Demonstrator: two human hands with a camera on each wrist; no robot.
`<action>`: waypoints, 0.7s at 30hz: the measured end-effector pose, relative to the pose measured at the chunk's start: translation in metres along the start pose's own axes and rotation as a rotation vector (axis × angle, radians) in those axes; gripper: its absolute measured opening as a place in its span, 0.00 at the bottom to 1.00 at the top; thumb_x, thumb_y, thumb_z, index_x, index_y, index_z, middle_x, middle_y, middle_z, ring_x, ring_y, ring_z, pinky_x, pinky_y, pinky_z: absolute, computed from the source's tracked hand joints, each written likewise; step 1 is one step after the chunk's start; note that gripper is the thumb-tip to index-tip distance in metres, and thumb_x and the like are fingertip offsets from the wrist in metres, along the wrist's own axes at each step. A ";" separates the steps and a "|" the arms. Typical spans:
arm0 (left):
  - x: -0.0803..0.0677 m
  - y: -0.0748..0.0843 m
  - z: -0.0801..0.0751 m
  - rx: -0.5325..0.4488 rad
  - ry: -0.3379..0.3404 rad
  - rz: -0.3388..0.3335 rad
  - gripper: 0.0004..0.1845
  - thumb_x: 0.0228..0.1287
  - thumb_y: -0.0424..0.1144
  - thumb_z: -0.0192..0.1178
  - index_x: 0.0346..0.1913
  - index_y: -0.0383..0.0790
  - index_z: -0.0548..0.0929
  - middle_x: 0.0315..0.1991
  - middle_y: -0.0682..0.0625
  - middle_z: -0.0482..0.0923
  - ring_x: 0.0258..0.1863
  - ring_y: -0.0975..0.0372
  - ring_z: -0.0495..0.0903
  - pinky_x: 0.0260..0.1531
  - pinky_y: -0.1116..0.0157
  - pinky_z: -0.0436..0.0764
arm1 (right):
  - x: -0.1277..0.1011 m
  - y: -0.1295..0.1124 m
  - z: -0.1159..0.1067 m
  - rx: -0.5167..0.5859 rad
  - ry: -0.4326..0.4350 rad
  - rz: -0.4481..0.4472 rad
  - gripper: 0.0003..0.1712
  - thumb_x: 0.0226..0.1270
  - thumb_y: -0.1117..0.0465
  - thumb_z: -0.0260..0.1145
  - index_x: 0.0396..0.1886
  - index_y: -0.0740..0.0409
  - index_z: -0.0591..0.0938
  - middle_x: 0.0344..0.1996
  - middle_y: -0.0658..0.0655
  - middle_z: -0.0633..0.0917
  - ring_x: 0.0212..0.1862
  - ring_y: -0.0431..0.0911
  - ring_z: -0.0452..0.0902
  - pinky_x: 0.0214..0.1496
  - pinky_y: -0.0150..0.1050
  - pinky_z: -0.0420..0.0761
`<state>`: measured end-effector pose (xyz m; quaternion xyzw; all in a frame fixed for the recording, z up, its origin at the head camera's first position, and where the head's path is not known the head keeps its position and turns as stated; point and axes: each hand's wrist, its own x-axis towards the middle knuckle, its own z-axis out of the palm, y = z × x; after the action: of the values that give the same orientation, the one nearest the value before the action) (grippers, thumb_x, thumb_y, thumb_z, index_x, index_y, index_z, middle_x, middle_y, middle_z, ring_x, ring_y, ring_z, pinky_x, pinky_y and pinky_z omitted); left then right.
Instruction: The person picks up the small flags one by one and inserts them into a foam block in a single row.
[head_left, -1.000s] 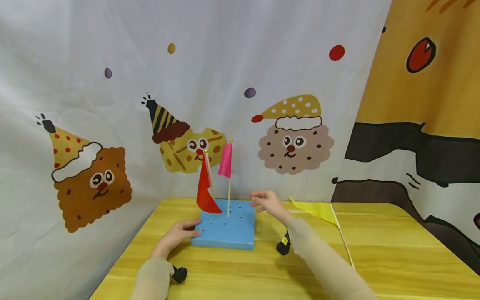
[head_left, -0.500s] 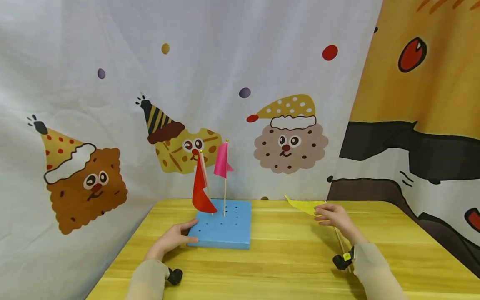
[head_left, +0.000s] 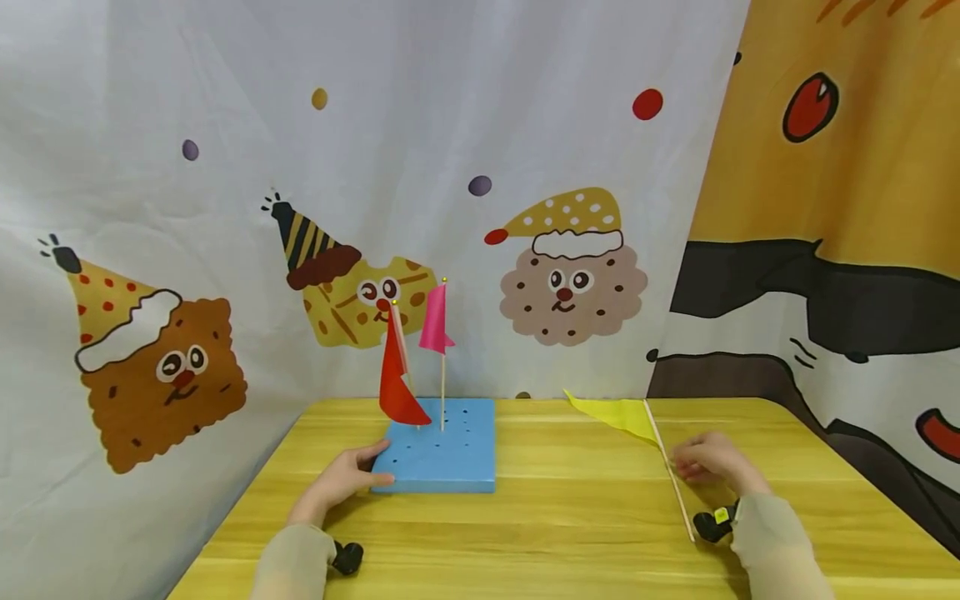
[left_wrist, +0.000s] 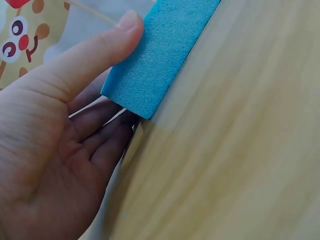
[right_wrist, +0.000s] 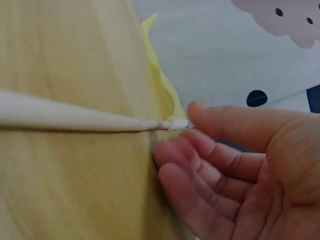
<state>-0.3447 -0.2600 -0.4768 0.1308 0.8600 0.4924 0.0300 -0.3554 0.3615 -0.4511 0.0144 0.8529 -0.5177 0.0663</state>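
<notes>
In the head view, my left hand (head_left: pixel 347 477) holds the left edge of a blue foam block (head_left: pixel 450 467). Its thumb rests at the near corner, seen closer in the left wrist view, where the other fingers are partly hidden behind the block (left_wrist: pixel 160 60). A red flag (head_left: pixel 399 392) and a pink flag (head_left: pixel 433 321) stand on thin sticks in the block, the red one leaning. On the right lies a yellow flag (head_left: pixel 618 414) with a wooden stick (head_left: pixel 675 483). My right hand (head_left: pixel 711 462) is beside that stick, fingers loosely bent, nothing gripped between them.
The wooden table (head_left: pixel 570 533) extends across the front and right. Several small holes dot the block's top. Behind the table hangs a cloth backdrop (head_left: pixel 420 125) printed with cartoon biscuits and cheese.
My right hand has moved from near the block's right side, past the yellow flag, to the right of its stick. My left hand stays at the block. The view has turned slightly right.
</notes>
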 end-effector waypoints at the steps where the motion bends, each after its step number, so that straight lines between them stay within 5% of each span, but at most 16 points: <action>1: 0.000 0.000 0.000 -0.002 0.001 0.000 0.40 0.55 0.46 0.72 0.70 0.38 0.69 0.70 0.39 0.63 0.70 0.44 0.59 0.65 0.47 0.63 | -0.001 0.000 0.001 -0.024 0.001 0.011 0.17 0.66 0.62 0.64 0.41 0.78 0.80 0.24 0.55 0.82 0.27 0.46 0.81 0.32 0.40 0.84; 5: -0.001 0.000 -0.001 -0.005 0.002 -0.009 0.39 0.56 0.46 0.72 0.70 0.39 0.70 0.70 0.39 0.63 0.70 0.44 0.58 0.65 0.47 0.62 | -0.003 -0.002 0.009 -0.086 0.037 0.048 0.13 0.61 0.61 0.69 0.27 0.67 0.80 0.20 0.54 0.78 0.23 0.45 0.76 0.27 0.39 0.82; 9: -0.002 -0.001 -0.001 -0.022 -0.003 -0.029 0.38 0.57 0.45 0.71 0.70 0.40 0.70 0.70 0.39 0.62 0.71 0.44 0.57 0.65 0.46 0.61 | -0.002 -0.005 0.017 -0.158 0.077 0.057 0.20 0.55 0.61 0.73 0.13 0.56 0.71 0.13 0.52 0.72 0.18 0.44 0.69 0.20 0.38 0.77; 21: -0.003 -0.001 -0.003 -0.005 -0.002 -0.049 0.38 0.59 0.48 0.69 0.71 0.42 0.69 0.71 0.41 0.62 0.71 0.45 0.56 0.67 0.45 0.58 | 0.000 -0.007 0.027 -0.253 0.123 0.045 0.18 0.46 0.65 0.68 0.09 0.53 0.68 0.08 0.51 0.68 0.13 0.43 0.64 0.16 0.38 0.73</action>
<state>-0.3429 -0.2639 -0.4762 0.1099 0.8616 0.4936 0.0433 -0.3538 0.3341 -0.4570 0.0566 0.9133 -0.4025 0.0266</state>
